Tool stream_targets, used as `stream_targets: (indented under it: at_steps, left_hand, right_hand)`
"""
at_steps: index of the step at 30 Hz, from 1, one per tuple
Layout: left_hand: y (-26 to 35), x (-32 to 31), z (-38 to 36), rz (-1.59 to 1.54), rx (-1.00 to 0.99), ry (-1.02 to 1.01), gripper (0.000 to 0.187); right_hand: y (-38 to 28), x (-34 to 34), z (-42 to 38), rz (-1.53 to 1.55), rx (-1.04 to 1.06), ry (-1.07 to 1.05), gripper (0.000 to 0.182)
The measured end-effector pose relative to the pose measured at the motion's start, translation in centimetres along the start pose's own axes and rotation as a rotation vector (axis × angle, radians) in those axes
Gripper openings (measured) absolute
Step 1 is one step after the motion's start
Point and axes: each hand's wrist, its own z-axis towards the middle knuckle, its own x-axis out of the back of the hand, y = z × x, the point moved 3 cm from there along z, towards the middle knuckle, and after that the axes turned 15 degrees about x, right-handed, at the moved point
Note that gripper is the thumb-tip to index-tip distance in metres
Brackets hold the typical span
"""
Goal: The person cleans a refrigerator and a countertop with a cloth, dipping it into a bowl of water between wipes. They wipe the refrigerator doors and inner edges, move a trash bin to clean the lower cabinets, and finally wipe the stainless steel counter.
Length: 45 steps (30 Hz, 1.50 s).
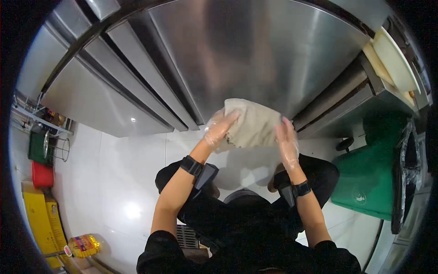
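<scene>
My left hand (220, 127), in a clear plastic glove, pinches the left edge of a pale grey-beige cloth (253, 123), thumb on top. The cloth hangs spread in front of a stainless steel cabinet front, its lower edge uneven with small dark spots. My right hand (287, 142), gloved too and slightly blurred, is at the cloth's right edge with its fingers stretched out. Whether its fingertips press on the cloth is hard to see. Each wrist wears a black strap with a dark device.
Steel cabinet panels (246, 55) rise directly ahead. A green bin (365, 182) with a black liner stands to the right, below a steel counter holding a pale tray (397, 61). Leftward are a red container (42, 174), yellow boxes (40, 221) and an oil bottle (84, 245).
</scene>
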Motion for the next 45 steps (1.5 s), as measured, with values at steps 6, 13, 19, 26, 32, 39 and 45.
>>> stream_targets:
  at_steps: [6, 13, 19, 26, 32, 39, 45]
  left_hand:
    - [-3.6, -2.5, 1.0, 0.192, 0.043, 0.039, 0.059]
    - [0.3, -3.4, -1.8, 0.637, 0.011, 0.021, 0.053]
    - [3.5, 2.2, -3.9, -0.164, -0.112, 0.341, 0.043]
    - [1.3, 6.9, -3.2, -0.542, -0.096, 0.450, 0.034]
    - [2.2, 9.7, -4.5, -0.741, -0.207, 0.589, 0.030]
    - [3.2, 11.0, -6.7, -0.864, -0.257, 0.685, 0.029]
    - [3.4, 11.4, -6.7, -0.903, -0.261, 0.655, 0.027]
  right_hand:
    - [-1.7, -4.3, -2.6, 0.301, 0.196, -0.338, 0.103]
    - [-2.6, -5.6, -1.7, 0.571, -0.093, -0.134, 0.068]
    - [-11.6, -2.6, 4.7, -0.151, 0.696, 0.152, 0.056]
    - [-26.2, -4.7, 11.1, -0.477, 1.715, 0.360, 0.061]
    - [-20.6, -12.2, 13.8, -0.886, 1.827, 0.002, 0.059]
    - [-7.7, -19.2, 11.8, -1.648, 2.086, -0.425, 0.054]
    - [3.8, -23.2, 10.9, -0.832, 1.155, -1.272, 0.056]
